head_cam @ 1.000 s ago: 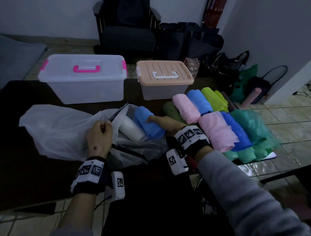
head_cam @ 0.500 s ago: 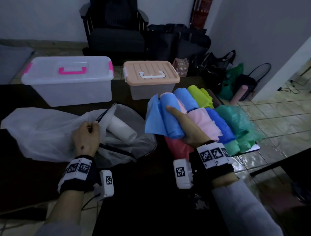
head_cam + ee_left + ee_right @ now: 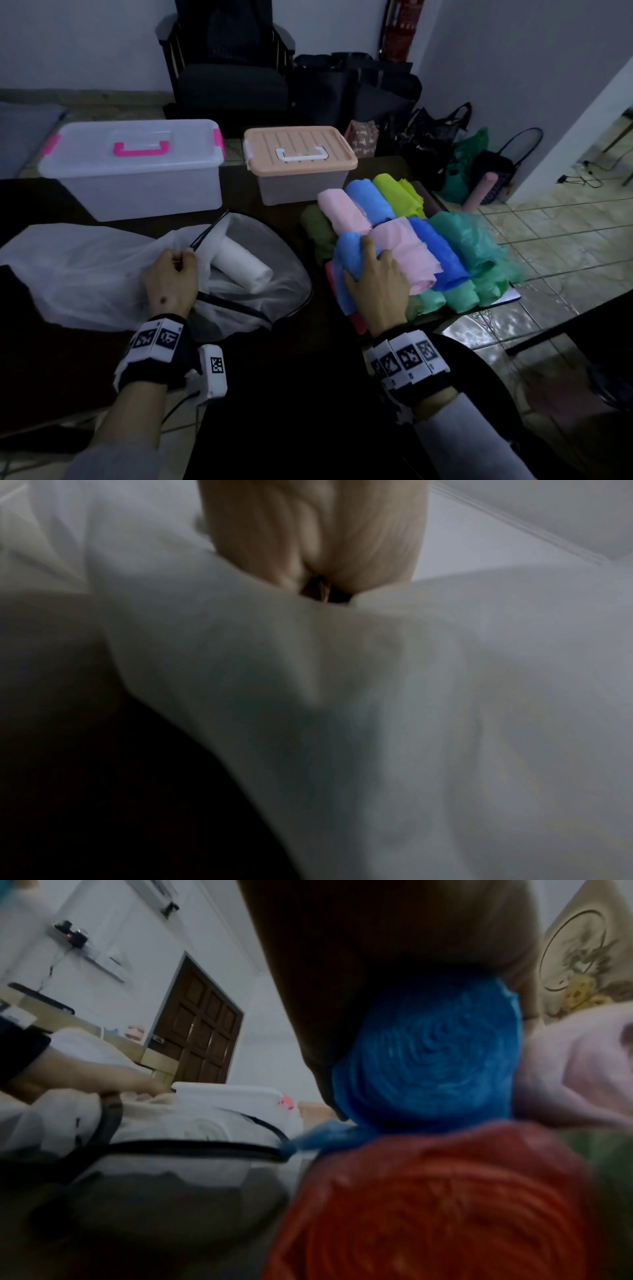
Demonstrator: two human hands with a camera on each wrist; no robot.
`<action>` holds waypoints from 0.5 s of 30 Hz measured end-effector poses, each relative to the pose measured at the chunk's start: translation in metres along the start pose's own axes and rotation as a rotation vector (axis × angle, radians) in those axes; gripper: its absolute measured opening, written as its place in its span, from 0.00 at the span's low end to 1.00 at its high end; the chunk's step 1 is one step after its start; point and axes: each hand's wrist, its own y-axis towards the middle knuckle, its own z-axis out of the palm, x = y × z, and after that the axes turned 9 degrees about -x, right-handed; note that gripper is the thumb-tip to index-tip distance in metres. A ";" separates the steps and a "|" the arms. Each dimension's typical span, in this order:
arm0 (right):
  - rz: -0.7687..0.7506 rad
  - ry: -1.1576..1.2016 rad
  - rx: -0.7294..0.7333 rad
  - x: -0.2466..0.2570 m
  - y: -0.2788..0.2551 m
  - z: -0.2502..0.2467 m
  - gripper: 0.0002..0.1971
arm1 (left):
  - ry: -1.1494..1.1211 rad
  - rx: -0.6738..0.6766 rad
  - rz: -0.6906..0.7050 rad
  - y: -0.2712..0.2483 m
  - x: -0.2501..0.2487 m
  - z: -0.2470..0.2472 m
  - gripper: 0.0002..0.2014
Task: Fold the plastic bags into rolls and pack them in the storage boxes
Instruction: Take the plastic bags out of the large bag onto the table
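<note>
My right hand [image 3: 366, 260] grips a blue roll [image 3: 349, 253] lying on the near left of a pile of rolled bags [image 3: 424, 253] in pink, blue, green and yellow. In the right wrist view the blue roll [image 3: 431, 1053] sits under my palm, on top of a red roll [image 3: 438, 1204] and beside a pink roll [image 3: 575, 1069]. My left hand [image 3: 183, 258] pinches the black-trimmed rim of a translucent white bag [image 3: 85, 270]; a white roll [image 3: 239, 263] lies inside its mouth. The left wrist view shows my left hand [image 3: 318, 561] clenched on the white bag [image 3: 377, 723].
Two storage boxes stand at the back of the dark table [image 3: 51, 342], lids on: a clear box with pink handle [image 3: 133, 171] and a smaller box with a peach lid [image 3: 298, 157]. Behind are a dark armchair [image 3: 226, 78] and several bags on the tiled floor [image 3: 548, 240].
My right hand lifted the blue roll from beside the white roll, carried it right and set it on the pile. The left hand kept its hold on the bag's rim.
</note>
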 end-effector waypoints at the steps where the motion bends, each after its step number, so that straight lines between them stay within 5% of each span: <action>1: 0.002 0.001 -0.008 -0.001 -0.001 0.005 0.32 | -0.002 -0.001 0.002 0.000 0.000 0.000 0.15; 7: -0.026 -0.248 -0.203 0.001 0.002 0.016 0.35 | -0.014 0.008 -0.017 0.000 0.000 0.000 0.14; 11: 0.011 -0.199 -0.264 0.003 0.008 0.015 0.35 | -0.032 0.016 -0.041 0.001 0.000 0.000 0.14; 15: -0.010 -0.210 -0.360 0.001 0.015 0.018 0.22 | -0.038 0.021 -0.049 0.002 0.002 0.000 0.14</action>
